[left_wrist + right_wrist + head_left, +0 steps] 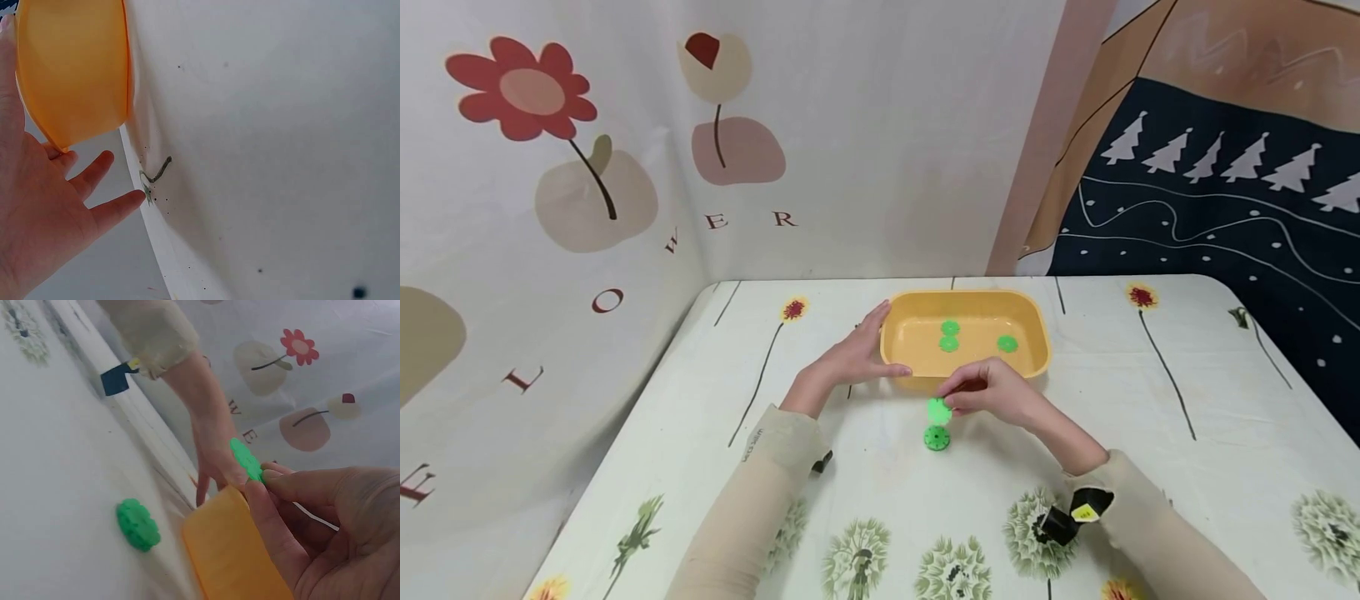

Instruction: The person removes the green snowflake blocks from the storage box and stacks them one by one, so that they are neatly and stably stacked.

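Observation:
My right hand (996,392) pinches a bright green notched plastic disc (939,411) between thumb and fingertips, in front of a yellow-orange tub (1041,333). In the right wrist view the disc (247,460) stands on edge above the fingertips. Below it on the table lies a small stack of green discs (936,438), which looks several layers thick from the side (138,525). My left hand (857,350) rests against the tub's left end, thumb at the near rim. Its fingers (94,175) are spread and fairly straight beside the tub's wall.
Inside the tub lie three more green discs (950,327), two close together and one to the right (1007,343). A white flower-print cloth (865,450) covers the table. Patterned fabric hangs behind the table and along its left side.

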Demonstrator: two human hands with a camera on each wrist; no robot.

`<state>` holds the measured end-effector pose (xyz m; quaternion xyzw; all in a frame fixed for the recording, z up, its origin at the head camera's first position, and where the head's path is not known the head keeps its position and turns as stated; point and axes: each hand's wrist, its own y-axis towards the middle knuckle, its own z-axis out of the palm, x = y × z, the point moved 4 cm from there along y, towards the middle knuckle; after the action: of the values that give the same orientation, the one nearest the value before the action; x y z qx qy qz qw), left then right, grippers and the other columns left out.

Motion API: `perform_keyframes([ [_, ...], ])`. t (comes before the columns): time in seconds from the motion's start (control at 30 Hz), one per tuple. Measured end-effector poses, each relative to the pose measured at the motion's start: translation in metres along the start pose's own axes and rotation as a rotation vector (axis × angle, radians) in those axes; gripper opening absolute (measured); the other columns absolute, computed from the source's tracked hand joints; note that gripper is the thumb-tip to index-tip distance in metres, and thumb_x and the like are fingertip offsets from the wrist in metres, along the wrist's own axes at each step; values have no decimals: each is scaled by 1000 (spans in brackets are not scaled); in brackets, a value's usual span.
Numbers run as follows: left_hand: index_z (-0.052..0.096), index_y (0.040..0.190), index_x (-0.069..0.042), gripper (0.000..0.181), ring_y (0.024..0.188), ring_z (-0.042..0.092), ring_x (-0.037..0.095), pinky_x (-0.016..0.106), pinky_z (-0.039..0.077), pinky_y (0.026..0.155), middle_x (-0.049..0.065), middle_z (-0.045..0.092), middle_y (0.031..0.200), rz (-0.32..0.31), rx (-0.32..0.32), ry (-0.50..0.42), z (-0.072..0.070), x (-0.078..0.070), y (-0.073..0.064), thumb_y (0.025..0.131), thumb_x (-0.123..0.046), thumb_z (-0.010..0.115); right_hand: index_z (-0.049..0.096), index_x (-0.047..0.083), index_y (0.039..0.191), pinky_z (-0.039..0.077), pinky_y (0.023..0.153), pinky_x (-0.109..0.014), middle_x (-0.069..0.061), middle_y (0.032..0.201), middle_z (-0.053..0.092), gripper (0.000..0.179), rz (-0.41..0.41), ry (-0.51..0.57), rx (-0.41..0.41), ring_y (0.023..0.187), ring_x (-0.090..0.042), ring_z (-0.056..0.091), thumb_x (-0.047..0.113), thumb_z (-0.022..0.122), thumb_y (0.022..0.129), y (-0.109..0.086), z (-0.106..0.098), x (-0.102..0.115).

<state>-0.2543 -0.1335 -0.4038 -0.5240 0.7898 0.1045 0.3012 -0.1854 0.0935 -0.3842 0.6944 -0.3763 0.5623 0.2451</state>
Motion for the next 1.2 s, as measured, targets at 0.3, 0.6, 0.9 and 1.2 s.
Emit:
perform_keyframes([
  [0.3,-5,161,-17,123,157,11,27,54,24,123,-1,-4,170,2,0,26,0,1,1,80,-59,76,75,-6,99,60,68,-29,-19,91,75,13,2,-108,12,75,-18,70,-1,68,90,-4,16,-20],
  [0.6,-5,161,-16,122,157,10,27,53,24,123,-1,-5,170,0,-1,31,1,1,1,81,-59,75,78,2,93,51,61,-18,-11,88,76,10,-9,-238,-93,72,-9,63,0,70,87,-5,23,-28],
  [0.9,-5,161,-16,122,157,10,27,52,23,124,-1,-4,170,4,-3,21,1,1,1,81,-57,76,78,5,94,54,71,-18,-9,94,77,11,-12,-332,-139,81,-9,66,1,70,87,-5,26,-31],
  [1.2,-5,161,-16,122,157,10,26,52,23,124,0,-4,170,-2,-2,24,1,0,1,80,-57,77,77,6,94,53,74,-18,-5,92,77,12,-20,-392,-145,83,-10,65,1,71,86,-5,26,-31],
])
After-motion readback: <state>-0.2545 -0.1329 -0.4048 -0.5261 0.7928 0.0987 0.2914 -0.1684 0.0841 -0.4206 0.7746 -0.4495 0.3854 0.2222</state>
